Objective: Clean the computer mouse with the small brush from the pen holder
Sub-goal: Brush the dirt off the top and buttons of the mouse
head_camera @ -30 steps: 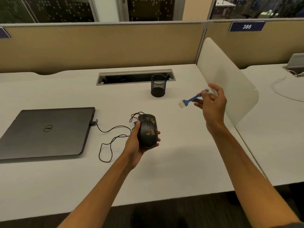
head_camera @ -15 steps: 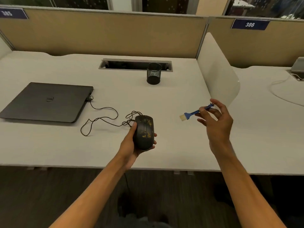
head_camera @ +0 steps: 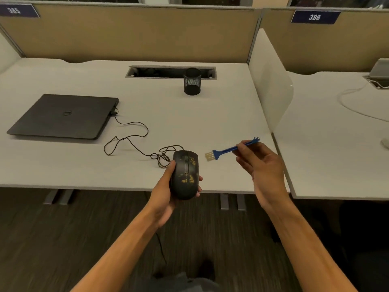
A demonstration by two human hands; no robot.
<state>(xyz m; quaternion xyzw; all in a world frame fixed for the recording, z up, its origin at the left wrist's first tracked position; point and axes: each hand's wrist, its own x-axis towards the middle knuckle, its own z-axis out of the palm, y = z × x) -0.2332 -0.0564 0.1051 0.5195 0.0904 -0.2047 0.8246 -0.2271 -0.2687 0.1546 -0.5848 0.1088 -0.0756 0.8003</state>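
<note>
White office desk (head_camera: 63, 165) below: left hand (head_camera: 166, 190) grips a speckled black computer mouse (head_camera: 185, 174), right hand (head_camera: 261, 165) pinches a small blue brush (head_camera: 227, 149), bristles poised beside it; sweeping likely comes next

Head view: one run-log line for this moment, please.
left hand: holds mouse, yellow specks on top | right hand: holds blue brush, bristles beside mouse, not touching | pen holder: upright on desk
</note>
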